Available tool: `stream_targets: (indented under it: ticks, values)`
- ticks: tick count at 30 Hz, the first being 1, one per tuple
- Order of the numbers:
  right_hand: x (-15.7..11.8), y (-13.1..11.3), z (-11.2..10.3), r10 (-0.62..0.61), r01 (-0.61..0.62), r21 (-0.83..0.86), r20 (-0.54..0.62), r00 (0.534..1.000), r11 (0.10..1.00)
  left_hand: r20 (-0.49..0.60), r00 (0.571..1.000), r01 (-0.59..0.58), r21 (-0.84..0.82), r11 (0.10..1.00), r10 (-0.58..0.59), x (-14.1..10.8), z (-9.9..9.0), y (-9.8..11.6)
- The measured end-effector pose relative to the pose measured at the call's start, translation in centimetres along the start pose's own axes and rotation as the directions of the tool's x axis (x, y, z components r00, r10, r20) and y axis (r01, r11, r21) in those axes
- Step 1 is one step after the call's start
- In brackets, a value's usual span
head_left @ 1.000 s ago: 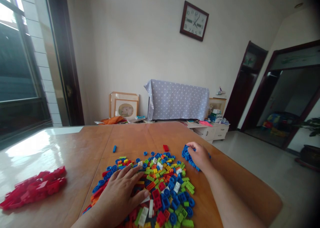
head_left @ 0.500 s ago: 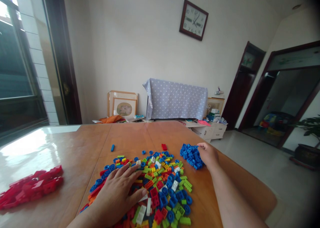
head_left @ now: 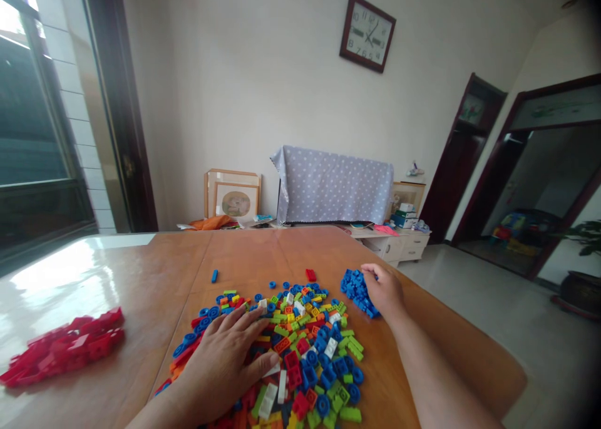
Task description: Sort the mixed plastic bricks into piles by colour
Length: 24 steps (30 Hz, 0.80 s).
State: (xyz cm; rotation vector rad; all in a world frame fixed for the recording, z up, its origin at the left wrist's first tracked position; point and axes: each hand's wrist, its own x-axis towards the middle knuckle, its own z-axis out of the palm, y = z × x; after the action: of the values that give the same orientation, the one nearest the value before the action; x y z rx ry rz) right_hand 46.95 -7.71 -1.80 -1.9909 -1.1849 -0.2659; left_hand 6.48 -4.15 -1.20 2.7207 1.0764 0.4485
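My left hand (head_left: 235, 347) lies with fingers spread on the left part of a mixed pile of small bricks (head_left: 300, 341) in blue, green, red, orange, yellow and white. At the right, my right hand (head_left: 385, 290) is over the right edge of a heap of blue bricks (head_left: 355, 289), its fingers curled together; whatever may be between them is hidden. A separate heap of red bricks (head_left: 70, 346) sits at the left of the table.
Beyond the mixed pile lie a lone blue brick (head_left: 215, 276) and a lone red brick (head_left: 310, 275). The wooden table (head_left: 253, 247) ends in a rounded edge at the right. A low white cabinet (head_left: 404, 246) stands behind it.
My right hand has moved slightly left, further over the blue heap, and its fingers have curled more. My left hand rests in the same place on the pile. The view has shifted slightly.
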Motion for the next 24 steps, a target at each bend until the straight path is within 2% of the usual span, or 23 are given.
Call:
stream_targets:
  ticks: [3,6,9,12,15,19,24]
  values:
    - [-0.9,-2.0,0.9,-0.182,0.176,0.072,0.077,0.98,0.982,0.01,1.0,0.006,0.011,1.0,-0.006,0.0,-0.1,0.1]
    - [-1.9,-3.8,2.1,-0.372,0.358,0.103,0.214,0.903,0.928,0.016,1.0,0.003,0.015,1.0,-0.003,0.0,-0.1,0.0]
    - [-2.6,-4.7,3.1,-0.422,0.429,0.06,0.346,0.838,0.901,0.011,1.0,0.001,0.007,1.0,-0.001,0.0,0.0,0.0]
    - [-3.0,-5.0,3.7,-0.397,0.441,0.003,0.439,0.806,0.897,0.005,1.0,0.001,-0.007,1.0,-0.001,0.0,0.0,-0.1]
    - [-3.0,-4.9,3.7,-0.349,0.413,-0.037,0.471,0.81,0.91,0.01,1.0,0.0,-0.019,1.0,0.001,0.0,0.0,-0.1]
    - [-2.9,-4.8,3.5,-0.293,0.366,-0.095,0.432,0.853,0.926,0.027,1.0,0.011,-0.012,1.0,-0.011,0.0,-0.2,0.0]
    - [-3.1,-4.8,3.5,-0.24,0.335,-0.163,0.427,0.872,0.928,0.032,0.999,0.011,0.001,1.0,-0.011,0.1,-0.1,0.0]
